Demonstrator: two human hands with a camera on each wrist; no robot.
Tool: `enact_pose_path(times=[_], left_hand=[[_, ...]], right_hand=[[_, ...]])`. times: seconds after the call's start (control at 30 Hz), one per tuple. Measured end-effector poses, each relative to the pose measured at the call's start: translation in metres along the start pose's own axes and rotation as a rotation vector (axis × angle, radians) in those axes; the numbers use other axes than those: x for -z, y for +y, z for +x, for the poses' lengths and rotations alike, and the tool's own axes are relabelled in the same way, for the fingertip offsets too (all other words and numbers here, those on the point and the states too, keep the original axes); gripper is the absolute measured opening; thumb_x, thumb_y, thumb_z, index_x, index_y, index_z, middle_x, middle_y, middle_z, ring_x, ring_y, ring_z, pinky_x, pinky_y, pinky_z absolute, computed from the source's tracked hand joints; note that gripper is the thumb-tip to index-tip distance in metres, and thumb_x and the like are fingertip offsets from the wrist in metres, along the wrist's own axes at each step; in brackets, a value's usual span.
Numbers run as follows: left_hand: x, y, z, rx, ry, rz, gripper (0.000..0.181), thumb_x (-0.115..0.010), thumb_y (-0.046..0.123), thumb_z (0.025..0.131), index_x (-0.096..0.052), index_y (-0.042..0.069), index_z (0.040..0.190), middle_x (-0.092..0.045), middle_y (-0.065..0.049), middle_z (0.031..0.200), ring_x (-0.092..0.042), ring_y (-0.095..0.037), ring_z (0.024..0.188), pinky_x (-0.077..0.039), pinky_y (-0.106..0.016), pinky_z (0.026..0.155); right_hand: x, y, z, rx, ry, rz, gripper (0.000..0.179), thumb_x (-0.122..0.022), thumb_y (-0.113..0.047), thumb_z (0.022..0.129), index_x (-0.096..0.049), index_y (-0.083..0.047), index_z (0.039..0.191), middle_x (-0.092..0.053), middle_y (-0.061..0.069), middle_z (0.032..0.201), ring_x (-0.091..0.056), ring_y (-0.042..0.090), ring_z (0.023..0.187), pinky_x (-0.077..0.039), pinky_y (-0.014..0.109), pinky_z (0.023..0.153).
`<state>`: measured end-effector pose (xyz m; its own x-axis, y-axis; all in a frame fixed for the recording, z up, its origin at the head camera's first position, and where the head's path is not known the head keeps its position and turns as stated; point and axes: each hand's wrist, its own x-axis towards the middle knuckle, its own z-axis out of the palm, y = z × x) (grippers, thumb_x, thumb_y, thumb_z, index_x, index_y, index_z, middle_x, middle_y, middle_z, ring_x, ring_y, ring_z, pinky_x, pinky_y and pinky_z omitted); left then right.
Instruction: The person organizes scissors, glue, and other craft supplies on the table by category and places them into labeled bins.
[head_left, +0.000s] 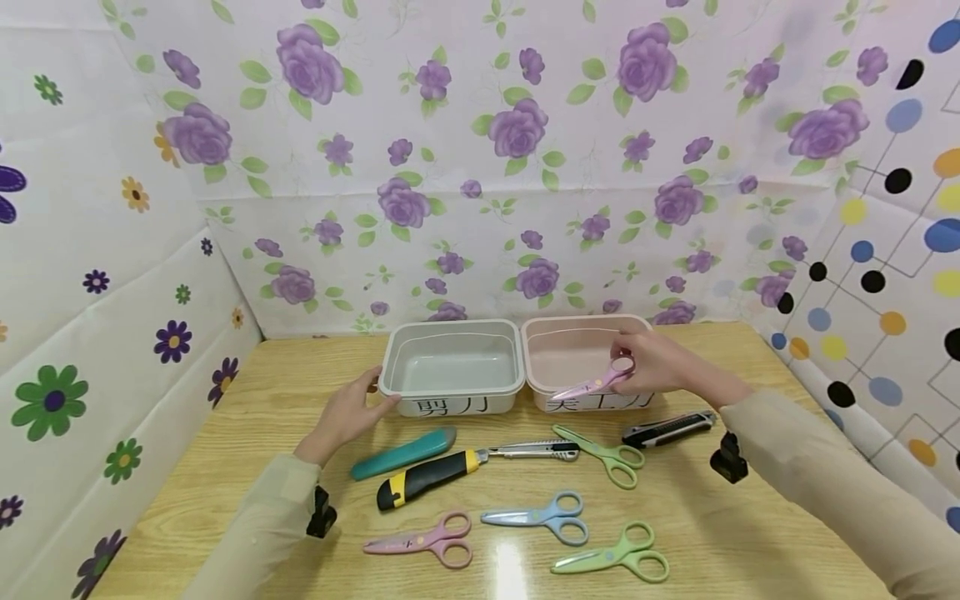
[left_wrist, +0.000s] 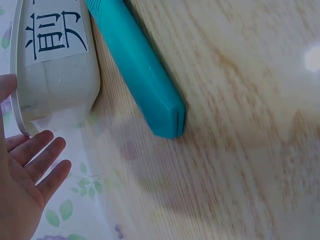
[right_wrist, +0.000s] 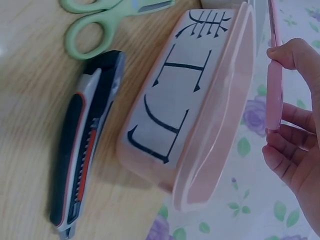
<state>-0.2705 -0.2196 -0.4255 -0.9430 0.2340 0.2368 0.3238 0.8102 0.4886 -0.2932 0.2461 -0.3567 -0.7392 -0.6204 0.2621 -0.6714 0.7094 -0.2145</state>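
A pair of pink scissors (head_left: 596,385) is pinched by its handles in my right hand (head_left: 651,360), held over the front of the pink bin (head_left: 551,320). Its blades point left in the head view. In the right wrist view, thumb and fingers press the scissors' handle (right_wrist: 274,95) beside the bin's rim (right_wrist: 235,117). My left hand (head_left: 348,418) stands at the left end of the grey bin (head_left: 450,325), thumb and fingertips right at its rim, fingers loosely extended. A teal box cutter (left_wrist: 142,75) lies in front of that bin.
On the wooden table (head_left: 255,417) lie a yellow-black cutter (head_left: 427,481), a silver cutter (head_left: 536,450) and a black cutter (head_left: 667,429). Further scissors are green (head_left: 611,458), blue (head_left: 536,517), pink (head_left: 420,543) and green (head_left: 611,556). Patterned cloth walls (head_left: 480,208) enclose the table.
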Motion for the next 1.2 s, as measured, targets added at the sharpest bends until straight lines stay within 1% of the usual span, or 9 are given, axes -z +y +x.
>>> enact_pose_path(times=[0.1, 0.33, 0.43, 0.67, 0.8, 0.9, 1.03, 1.1, 1.2], left_hand=[[0.001, -0.001, -0.001, 0.008, 0.0, 0.0, 0.073, -0.057, 0.045, 0.086, -0.037, -0.005, 0.135, -0.057, -0.02, 0.116, -0.056, -0.035, 0.103, -0.046, -0.05, 0.082], [0.001, -0.001, -0.001, 0.009, -0.001, -0.006, 0.072, -0.057, 0.045, 0.086, -0.037, -0.004, 0.135, -0.057, -0.02, 0.116, -0.056, -0.035, 0.103, -0.045, -0.05, 0.083], [0.001, -0.001, 0.0, 0.006, 0.002, -0.008, 0.072, -0.057, 0.045, 0.086, -0.037, -0.004, 0.135, -0.058, -0.02, 0.116, -0.056, -0.035, 0.103, -0.045, -0.05, 0.082], [-0.002, -0.002, 0.001, -0.001, 0.005, 0.005, 0.072, -0.057, 0.045, 0.086, -0.037, -0.004, 0.135, -0.058, -0.02, 0.116, -0.057, -0.034, 0.102, -0.046, -0.049, 0.082], [-0.003, -0.002, 0.001, 0.0, 0.006, 0.008, 0.073, -0.057, 0.046, 0.086, -0.037, -0.004, 0.135, -0.058, -0.02, 0.116, -0.057, -0.034, 0.102, -0.046, -0.049, 0.082], [-0.003, -0.001, 0.001, -0.002, 0.005, 0.006, 0.073, -0.056, 0.047, 0.086, -0.037, -0.004, 0.135, -0.058, -0.02, 0.115, -0.057, -0.034, 0.102, -0.046, -0.049, 0.082], [-0.002, 0.001, 0.0, 0.004, -0.003, 0.01, 0.073, -0.056, 0.048, 0.086, -0.037, -0.004, 0.135, -0.058, -0.02, 0.116, -0.057, -0.034, 0.103, -0.046, -0.05, 0.082], [-0.001, 0.001, 0.0, 0.009, -0.006, 0.013, 0.074, -0.056, 0.047, 0.086, -0.037, -0.004, 0.135, -0.057, -0.02, 0.117, -0.056, -0.034, 0.103, -0.046, -0.05, 0.082], [-0.001, 0.001, -0.001, 0.014, -0.006, 0.019, 0.074, -0.056, 0.047, 0.086, -0.037, -0.004, 0.135, -0.057, -0.02, 0.117, -0.056, -0.034, 0.104, -0.046, -0.05, 0.082]], right_hand=[[-0.003, -0.002, 0.009, -0.011, -0.002, -0.009, 0.031, -0.077, -0.029, 0.06, -0.059, -0.01, 0.078, -0.051, 0.0, 0.08, -0.044, 0.009, 0.063, -0.039, 0.024, 0.056], [-0.011, -0.006, 0.027, 0.042, 0.064, -0.118, 0.03, -0.075, -0.034, 0.057, -0.06, -0.012, 0.071, -0.053, -0.005, 0.07, -0.045, 0.009, 0.063, -0.04, 0.027, 0.058], [-0.013, -0.011, 0.033, -0.001, 0.044, -0.119, 0.031, -0.074, -0.036, 0.058, -0.06, -0.014, 0.074, -0.054, -0.006, 0.07, -0.046, 0.008, 0.06, -0.039, 0.026, 0.056], [-0.018, -0.022, 0.048, -0.068, -0.032, 0.025, 0.026, -0.071, -0.03, 0.066, -0.058, -0.012, 0.08, -0.05, -0.002, 0.078, -0.043, 0.01, 0.061, -0.037, 0.025, 0.056], [-0.022, -0.027, 0.058, -0.055, -0.058, 0.141, 0.019, -0.068, -0.022, 0.069, -0.053, -0.011, 0.068, -0.037, -0.003, 0.063, -0.031, 0.008, 0.05, -0.028, 0.023, 0.048], [-0.023, -0.031, 0.064, -0.076, -0.082, 0.19, 0.019, -0.067, -0.022, 0.071, -0.052, -0.011, 0.067, -0.035, -0.001, 0.061, -0.028, 0.008, 0.047, -0.026, 0.024, 0.047], [-0.023, -0.037, 0.069, -0.118, -0.104, 0.211, 0.02, -0.067, -0.024, 0.073, -0.056, -0.009, 0.08, -0.045, 0.003, 0.074, -0.037, 0.01, 0.053, -0.033, 0.026, 0.052], [-0.025, -0.041, 0.073, -0.116, -0.1, 0.216, 0.019, -0.065, -0.022, 0.075, -0.056, -0.006, 0.08, -0.046, 0.005, 0.073, -0.037, 0.011, 0.055, -0.032, 0.026, 0.053], [-0.03, -0.047, 0.081, -0.106, -0.044, 0.165, 0.022, -0.067, -0.023, 0.071, -0.056, -0.005, 0.076, -0.046, 0.004, 0.072, -0.039, 0.012, 0.058, -0.034, 0.024, 0.054]])
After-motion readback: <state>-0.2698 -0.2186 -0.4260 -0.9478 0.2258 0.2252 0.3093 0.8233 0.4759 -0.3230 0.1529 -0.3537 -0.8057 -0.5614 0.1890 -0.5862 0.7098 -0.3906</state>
